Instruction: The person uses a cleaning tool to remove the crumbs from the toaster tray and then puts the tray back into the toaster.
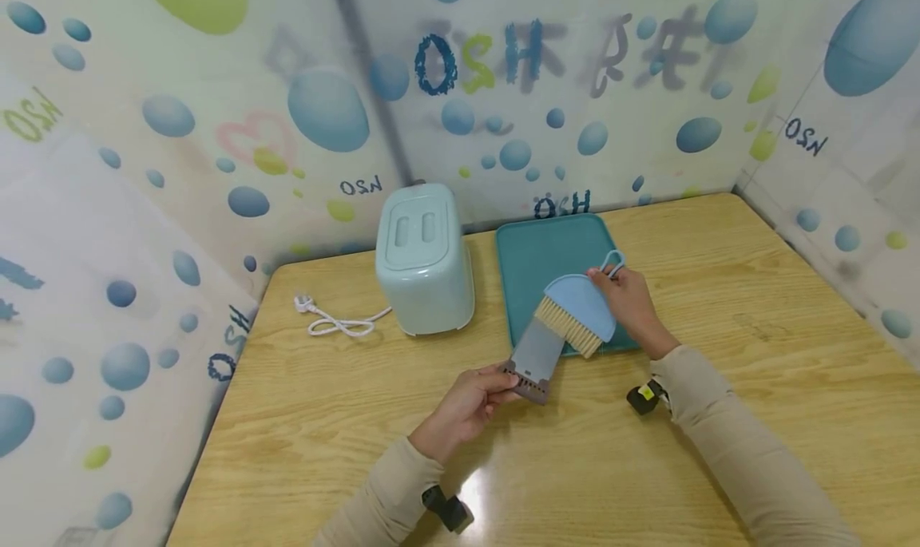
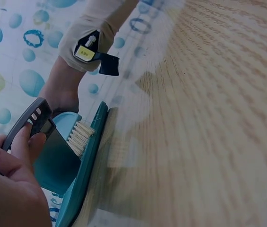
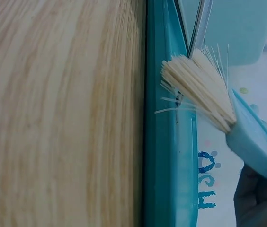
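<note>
My left hand (image 1: pixel 463 407) grips the dark slotted end of a flat grey crumb tray (image 1: pixel 537 346), thumb on top. The crumb tray slants up toward the right and overlaps the near edge of a teal tray (image 1: pixel 525 251). In my right hand (image 1: pixel 632 303) is a light-blue hand brush (image 1: pixel 585 299) with a loop at its top. Its pale bristles (image 1: pixel 568 326) lie across the far end of the crumb tray in the head view. Up close in the right wrist view, the bristles (image 3: pixel 200 90) splay over the teal tray's rim (image 3: pixel 171 156).
A light-blue toaster (image 1: pixel 426 263) stands left of the teal tray, near the wall. Its white cord and plug (image 1: pixel 338 322) lie on the wooden table (image 1: pixel 323 451) to its left. Patterned sheets (image 1: pixel 431 132) enclose the back and sides.
</note>
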`<state>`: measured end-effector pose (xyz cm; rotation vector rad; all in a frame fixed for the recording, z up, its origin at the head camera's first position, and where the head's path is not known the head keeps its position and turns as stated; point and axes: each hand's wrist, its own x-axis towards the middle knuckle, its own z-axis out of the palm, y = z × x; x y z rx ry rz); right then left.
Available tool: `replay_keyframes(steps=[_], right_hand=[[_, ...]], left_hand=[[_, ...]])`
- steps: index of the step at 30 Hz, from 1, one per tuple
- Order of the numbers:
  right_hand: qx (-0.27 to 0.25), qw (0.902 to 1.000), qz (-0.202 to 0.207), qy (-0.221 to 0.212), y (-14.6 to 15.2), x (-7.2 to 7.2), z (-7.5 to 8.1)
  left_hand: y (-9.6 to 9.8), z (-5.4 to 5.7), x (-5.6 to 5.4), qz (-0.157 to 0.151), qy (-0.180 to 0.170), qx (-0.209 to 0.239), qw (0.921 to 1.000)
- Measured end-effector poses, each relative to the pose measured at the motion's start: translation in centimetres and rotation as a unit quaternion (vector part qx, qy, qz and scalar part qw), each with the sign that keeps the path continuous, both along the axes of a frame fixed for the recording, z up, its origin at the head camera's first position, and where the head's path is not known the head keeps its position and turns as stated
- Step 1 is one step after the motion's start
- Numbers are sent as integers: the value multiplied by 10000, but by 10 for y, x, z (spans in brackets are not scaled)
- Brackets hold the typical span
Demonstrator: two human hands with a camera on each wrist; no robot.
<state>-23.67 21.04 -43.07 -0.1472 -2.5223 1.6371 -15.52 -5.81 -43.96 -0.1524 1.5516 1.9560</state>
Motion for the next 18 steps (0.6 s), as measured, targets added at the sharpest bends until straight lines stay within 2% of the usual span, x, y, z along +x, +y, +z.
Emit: replay_keyframes(steps=[10, 18], right_hand=[[144, 9977, -508, 432, -1, 0, 0], [295, 9959, -596, 617, -2, -1, 4]], left_hand=[[0, 1, -1, 8, 21, 44, 10000], [-2, 4, 0, -9, 87, -31, 10000]])
